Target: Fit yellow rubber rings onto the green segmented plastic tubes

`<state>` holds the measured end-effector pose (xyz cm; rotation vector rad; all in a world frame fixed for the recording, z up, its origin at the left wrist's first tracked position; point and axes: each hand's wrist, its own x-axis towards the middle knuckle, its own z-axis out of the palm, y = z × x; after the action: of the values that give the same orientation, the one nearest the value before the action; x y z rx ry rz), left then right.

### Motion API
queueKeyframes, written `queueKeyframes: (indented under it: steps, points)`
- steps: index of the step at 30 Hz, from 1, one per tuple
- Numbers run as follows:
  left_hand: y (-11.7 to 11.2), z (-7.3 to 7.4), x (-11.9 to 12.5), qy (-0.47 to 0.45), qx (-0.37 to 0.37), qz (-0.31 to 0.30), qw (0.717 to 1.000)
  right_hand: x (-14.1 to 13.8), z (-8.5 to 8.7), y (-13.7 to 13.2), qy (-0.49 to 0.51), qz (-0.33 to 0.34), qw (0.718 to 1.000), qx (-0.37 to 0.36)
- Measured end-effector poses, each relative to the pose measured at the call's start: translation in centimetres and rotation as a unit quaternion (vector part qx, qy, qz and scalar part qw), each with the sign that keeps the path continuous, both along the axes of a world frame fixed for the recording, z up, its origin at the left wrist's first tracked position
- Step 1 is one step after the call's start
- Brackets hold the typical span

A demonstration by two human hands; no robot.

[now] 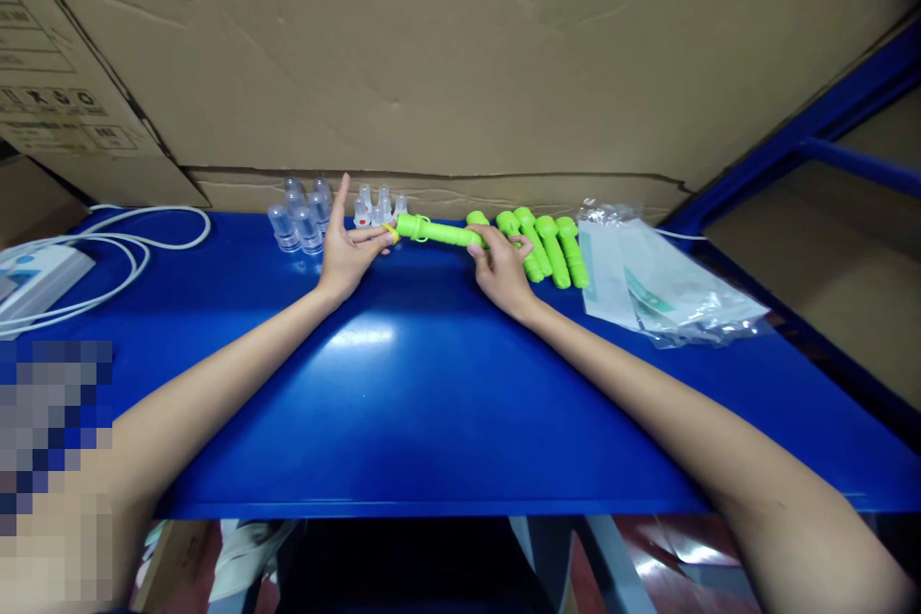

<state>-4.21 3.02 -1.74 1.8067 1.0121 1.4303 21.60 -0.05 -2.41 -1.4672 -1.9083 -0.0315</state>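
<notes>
Both hands are meeting over the far part of the blue table. The right hand is gripping one end of a green pump handle, and the left hand is touching its other end with fingers spread. More green handles are lying side by side just right of the right hand, with clear plastic bags further right. Clear cups are standing far behind the left hand. A white device with its cable is sitting at the left edge
</notes>
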Motion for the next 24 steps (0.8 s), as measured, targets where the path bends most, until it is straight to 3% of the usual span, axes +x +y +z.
queueKeyframes:
  steps: [6,11,19,24]
  points:
    - [-0.5,0.6,-0.2,0.001,-0.002,-0.02,1.0,0.0,0.9,-0.9,-0.03,0.049,0.998,-0.001]
    - [-1.1,1.0,-0.1,0.008,-0.007,-0.024,1.0,-0.6,1.2,-1.5,-0.096,0.038,0.995,0.004]
    - [-0.6,0.8,0.3,-0.058,0.006,-0.061,0.996,-0.5,0.7,-1.3,-0.085,0.033,0.995,0.047]
    - [-0.3,1.1,-0.2,-0.041,-0.033,-0.125,0.991,-0.3,0.1,-1.0,-0.129,0.065,0.987,0.069]
